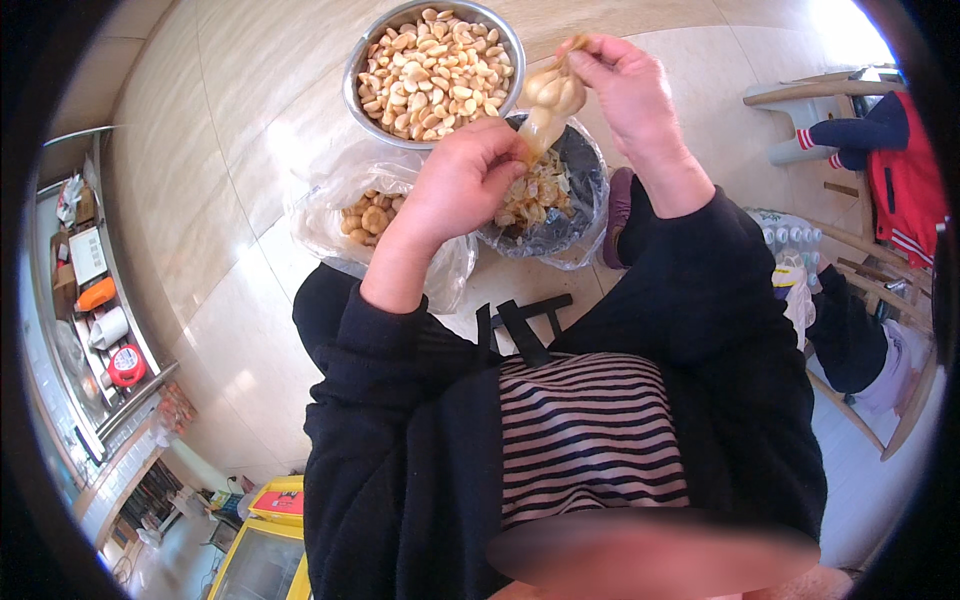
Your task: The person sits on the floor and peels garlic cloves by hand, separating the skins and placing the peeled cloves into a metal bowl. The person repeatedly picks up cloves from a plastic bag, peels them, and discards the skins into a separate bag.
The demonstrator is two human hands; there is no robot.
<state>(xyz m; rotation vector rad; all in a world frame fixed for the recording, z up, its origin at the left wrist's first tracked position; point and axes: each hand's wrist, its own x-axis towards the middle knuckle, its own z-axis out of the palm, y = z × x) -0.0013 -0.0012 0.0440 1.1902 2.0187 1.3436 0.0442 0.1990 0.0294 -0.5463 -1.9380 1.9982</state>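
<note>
Pinched by its stem end, a garlic bulb (556, 91) hangs from the fingertips of my right hand (628, 94). My left hand (476, 172) grips a loose strip of skin (541, 133) that stretches down from the bulb. Both hands are above a bin lined with a clear plastic bag (589, 232), where dry garlic peels (534, 193) lie. Beyond my left hand, a round metal bowl (352, 101) is heaped with peeled garlic cloves (435, 75). An open clear plastic bag (319, 217) holds brownish, roundish garlic bulbs (375, 219), partly hidden by my left forearm.
My purple shoe (619, 214) is beside the bin on the tiled floor (225, 300). At left stands a metal-edged counter (101, 427) with an orange bottle (96, 294). Rightward are a pale stool (802, 112), a red jacket (911, 180) and packed bottles (795, 240). A yellow-framed cabinet (259, 555) is lower left.
</note>
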